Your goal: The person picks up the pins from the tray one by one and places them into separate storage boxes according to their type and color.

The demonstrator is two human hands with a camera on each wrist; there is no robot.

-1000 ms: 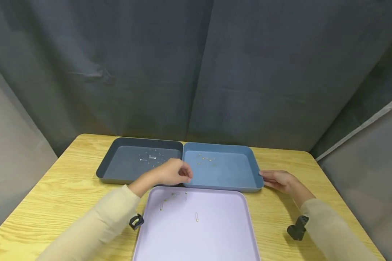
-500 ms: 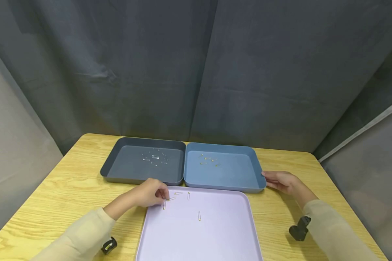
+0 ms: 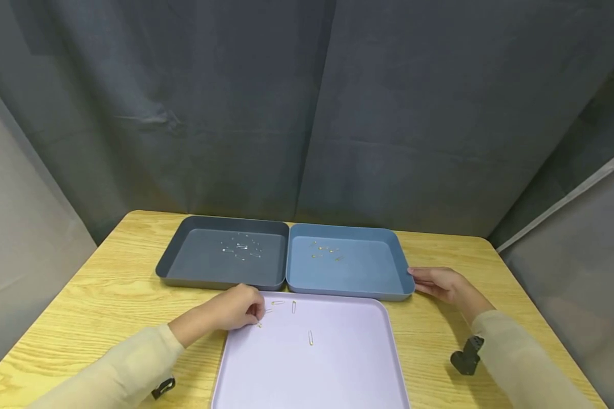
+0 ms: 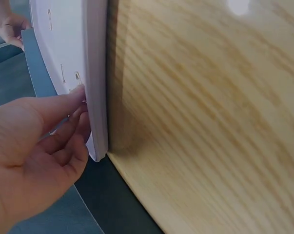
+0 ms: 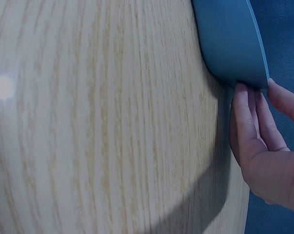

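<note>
Lilac tray (image 3: 337, 363) under left hand (image 3: 235, 309); right hand (image 3: 437, 283) touching blue tray (image 3: 399, 267)

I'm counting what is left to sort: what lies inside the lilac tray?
Inside the lilac tray, a few small pins lie near its far left corner. The left hand reaches in there and may cover more.

The table (image 3: 107, 289) was pale wood with a clear grain and a light sheen that caught a lamp's glare. The three trays, lilac (image 3: 337, 363), dark grey (image 3: 194, 267) and blue (image 3: 358, 272), looked like smooth matt plastic. The small pins (image 3: 310, 338) glinted like thin metal. Behind hung a dull grey cloth curtain (image 3: 307, 113), and the sleeves (image 3: 133, 363) were soft beige fabric
</note>
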